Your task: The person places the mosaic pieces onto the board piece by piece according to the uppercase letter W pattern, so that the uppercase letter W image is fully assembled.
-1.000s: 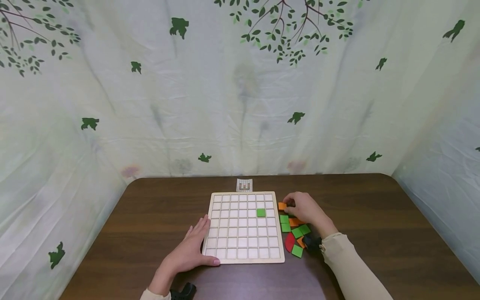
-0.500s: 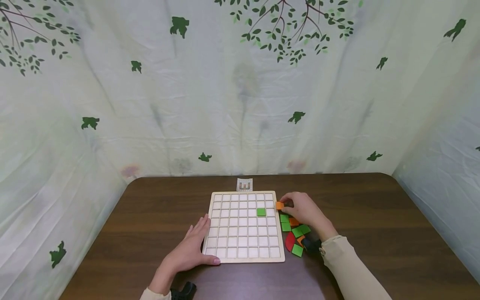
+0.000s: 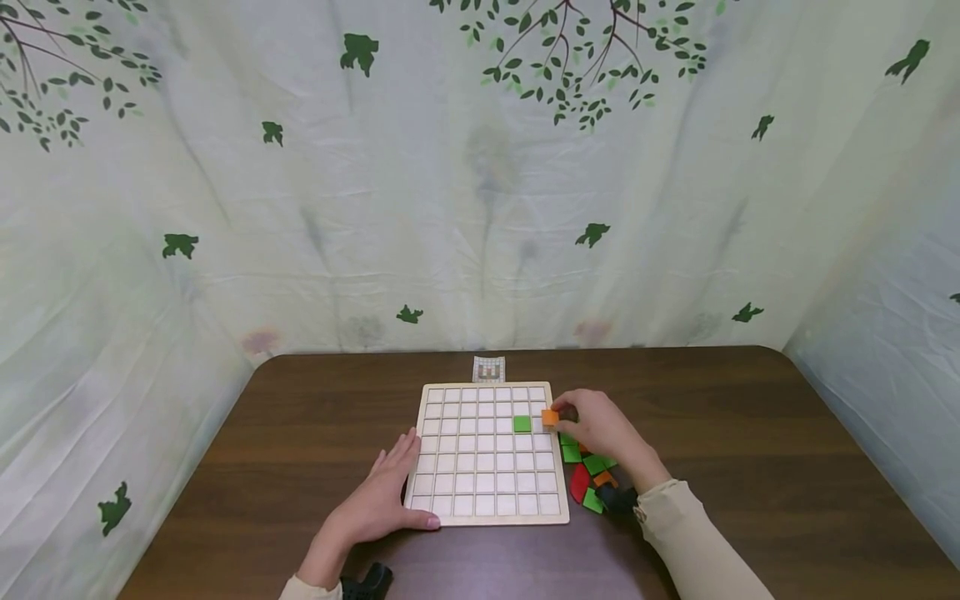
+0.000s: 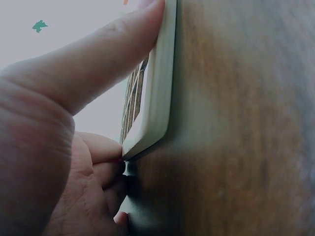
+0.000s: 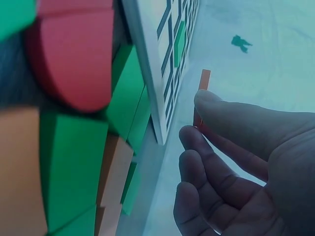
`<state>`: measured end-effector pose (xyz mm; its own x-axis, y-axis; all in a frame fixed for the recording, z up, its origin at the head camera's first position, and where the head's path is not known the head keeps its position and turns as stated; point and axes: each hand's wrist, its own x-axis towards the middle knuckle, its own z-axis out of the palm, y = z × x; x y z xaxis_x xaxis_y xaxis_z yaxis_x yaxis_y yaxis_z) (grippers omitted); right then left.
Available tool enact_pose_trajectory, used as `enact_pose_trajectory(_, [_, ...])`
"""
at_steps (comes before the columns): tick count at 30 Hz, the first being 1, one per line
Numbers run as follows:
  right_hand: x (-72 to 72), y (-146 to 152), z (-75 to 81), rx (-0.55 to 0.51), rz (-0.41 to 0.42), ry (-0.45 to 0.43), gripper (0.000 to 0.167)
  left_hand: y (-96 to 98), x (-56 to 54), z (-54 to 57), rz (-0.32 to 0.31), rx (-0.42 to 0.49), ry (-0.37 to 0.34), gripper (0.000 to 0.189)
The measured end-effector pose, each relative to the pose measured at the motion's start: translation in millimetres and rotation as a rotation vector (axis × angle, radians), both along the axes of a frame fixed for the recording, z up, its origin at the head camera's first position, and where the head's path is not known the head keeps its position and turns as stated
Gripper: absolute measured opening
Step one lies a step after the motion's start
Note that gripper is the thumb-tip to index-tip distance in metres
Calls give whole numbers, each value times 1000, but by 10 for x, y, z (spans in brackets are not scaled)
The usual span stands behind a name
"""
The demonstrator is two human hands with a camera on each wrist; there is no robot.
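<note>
Above the board (image 3: 486,463) | orange tile (image 3: 550,417): thin, flat, square | right grip (image 3: 600,423) pinching it | left grip (image 3: 381,498) spread

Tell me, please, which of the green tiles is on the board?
The green tile in the third row from the far edge, second from right; other visible green tiles lie beside the board.

One orange tile (image 3: 549,418) is sitting between the fingertips of the right hand (image 3: 598,425). Left of them, one green tile (image 3: 522,424) is resting on one board (image 3: 486,484). This side of those fingertips, at least five loose green tiles (image 3: 571,454), two loose orange tiles (image 3: 604,479) and one red piece (image 3: 579,484) are lying. One card (image 3: 489,369) is lying beyond the fingers of the right hand and left hand (image 3: 378,498).
</note>
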<state>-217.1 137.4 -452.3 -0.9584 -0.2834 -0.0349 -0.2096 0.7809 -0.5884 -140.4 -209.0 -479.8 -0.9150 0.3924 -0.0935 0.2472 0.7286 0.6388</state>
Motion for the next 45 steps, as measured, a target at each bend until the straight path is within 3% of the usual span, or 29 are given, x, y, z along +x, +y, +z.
enact_pose_trajectory(24, [111, -229, -35, -33, 46, -41, 22, -3, 3, -1, 1, -4, 6, 126])
enact_pose_trajectory(34, [130, -297, -17, 23, 101, 60, 15, 5, 9, 9, 4, -3, 0, 127])
enact_pose_trajectory(45, [133, -347, -7, 51, 120, 68, 16, 8, 14, 9, 5, -6, 2, 126])
